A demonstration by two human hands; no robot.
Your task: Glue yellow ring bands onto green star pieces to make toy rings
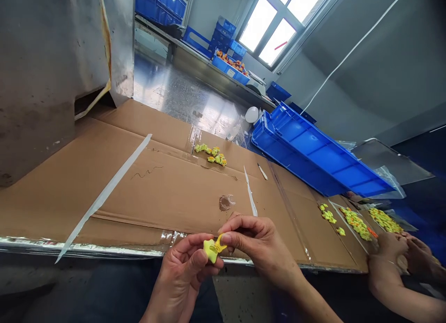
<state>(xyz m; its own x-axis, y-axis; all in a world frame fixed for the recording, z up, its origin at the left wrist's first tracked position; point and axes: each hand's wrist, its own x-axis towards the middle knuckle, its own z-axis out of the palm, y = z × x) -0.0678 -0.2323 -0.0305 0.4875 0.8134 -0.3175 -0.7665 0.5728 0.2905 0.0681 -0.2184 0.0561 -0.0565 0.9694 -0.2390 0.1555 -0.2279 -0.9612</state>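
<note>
My left hand [186,265] pinches a small pale-yellow star-shaped piece [209,250] between thumb and fingers, just over the table's front edge. Close against its right side, my right hand [256,244] grips a thin, darker yellow piece [220,244] between thumb and forefinger. The two pieces touch; whether they are joined I cannot tell. Farther back on the cardboard [174,188] lies a small group of similar yellow-green pieces [212,154] with orange parts.
A white-handled tool [262,171] lies on the cardboard. Large blue crates [313,146] stand at the right rear. Nearer, several piles of yellow pieces [355,223] lie beside a co-worker's hands [393,248]. A metal housing [62,67] rises at the left.
</note>
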